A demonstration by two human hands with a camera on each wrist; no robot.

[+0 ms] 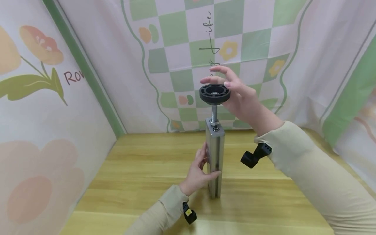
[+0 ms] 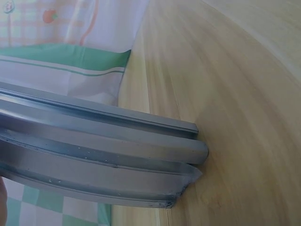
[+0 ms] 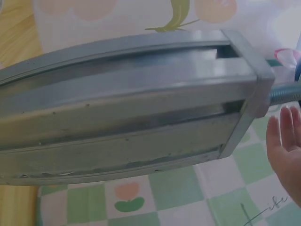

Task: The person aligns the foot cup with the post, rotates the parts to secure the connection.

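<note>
A slotted aluminium profile (image 1: 218,160) stands upright on the wooden table in the head view. My left hand (image 1: 196,176) grips its lower half, thumb across the near face and fingers on the left side. A metal end plate (image 1: 216,130) caps the top, and from it rises a threaded rod (image 1: 214,112) carrying a round black levelling foot (image 1: 215,98). My right hand (image 1: 241,98) is at the foot's right side, fingers extended loosely past its rim. In the right wrist view, those fingers (image 3: 287,129) lie beside the rod. The left wrist view shows the profile's lower end (image 2: 188,150) at the tabletop.
The wooden table (image 1: 141,169) spreads around the profile. A patterned curtain (image 1: 173,62) hangs behind it, with more cloth at left and right. Black wrist cameras (image 1: 249,159) sit on both sleeves.
</note>
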